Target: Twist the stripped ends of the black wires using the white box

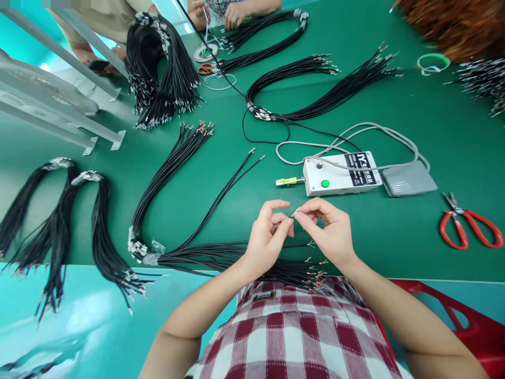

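My left hand (268,234) is closed around a thin black cable near its stripped end. Fingertips of my right hand (329,229) pinch the fine coloured wires at that end, just in front of my left thumb. The cable belongs to a bundle of black cables (221,256) along the table's front edge, passing under my left wrist. Its loose ends (315,273) fan out below my hands. Beyond my fingers sits a white control box (331,176) with a green button and a yellow-green tip (286,182) pointing left.
A grey foot pedal (410,179) lies right of the box, and red-handled cutters (457,216) lie farther right. More black cable bundles (165,68) lie left and behind. Brown wires (437,26) are heaped at the far right. Across the table, another person's hands (236,15) work on cables.
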Demonstrator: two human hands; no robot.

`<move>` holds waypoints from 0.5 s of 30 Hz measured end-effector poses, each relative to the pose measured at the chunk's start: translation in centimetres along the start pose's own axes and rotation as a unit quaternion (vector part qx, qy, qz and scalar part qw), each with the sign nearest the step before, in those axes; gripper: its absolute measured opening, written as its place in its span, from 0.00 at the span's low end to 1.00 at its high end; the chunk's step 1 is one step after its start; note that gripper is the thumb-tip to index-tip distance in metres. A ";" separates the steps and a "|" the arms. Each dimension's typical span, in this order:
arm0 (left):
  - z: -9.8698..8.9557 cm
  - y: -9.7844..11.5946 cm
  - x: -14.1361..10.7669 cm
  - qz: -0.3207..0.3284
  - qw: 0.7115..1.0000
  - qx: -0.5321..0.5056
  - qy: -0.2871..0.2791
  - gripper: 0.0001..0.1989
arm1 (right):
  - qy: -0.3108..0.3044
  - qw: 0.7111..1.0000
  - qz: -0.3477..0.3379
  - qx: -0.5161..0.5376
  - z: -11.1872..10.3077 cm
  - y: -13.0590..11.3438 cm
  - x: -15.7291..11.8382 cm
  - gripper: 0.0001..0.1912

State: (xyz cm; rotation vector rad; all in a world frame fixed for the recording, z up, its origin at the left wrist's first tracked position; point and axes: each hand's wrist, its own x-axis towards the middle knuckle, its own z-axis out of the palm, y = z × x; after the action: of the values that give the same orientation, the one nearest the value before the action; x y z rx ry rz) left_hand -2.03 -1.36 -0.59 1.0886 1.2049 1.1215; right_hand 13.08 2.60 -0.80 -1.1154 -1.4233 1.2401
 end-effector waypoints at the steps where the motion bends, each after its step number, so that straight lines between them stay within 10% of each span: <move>1: 0.0 0.0 0.0 -0.001 1.000 -0.003 0.002 0.16 | 0.019 0.999 -0.034 -0.036 0.1 0.2 -0.2 0.06; 9: 0.1 0.2 -0.1 -0.016 0.999 -0.047 0.003 0.17 | -0.039 0.923 -0.193 -0.330 -1.9 2.2 -0.5 0.07; 15: 0.0 0.0 0.1 0.015 0.999 -0.017 0.027 0.13 | 0.017 0.988 -0.095 -0.124 -1.6 1.8 -0.1 0.06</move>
State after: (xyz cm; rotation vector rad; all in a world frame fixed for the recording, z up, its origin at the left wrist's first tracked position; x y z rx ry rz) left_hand -2.02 -1.25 -0.64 1.0587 1.2103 1.1973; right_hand 14.77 2.96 -2.45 -1.1290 -1.6496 0.9236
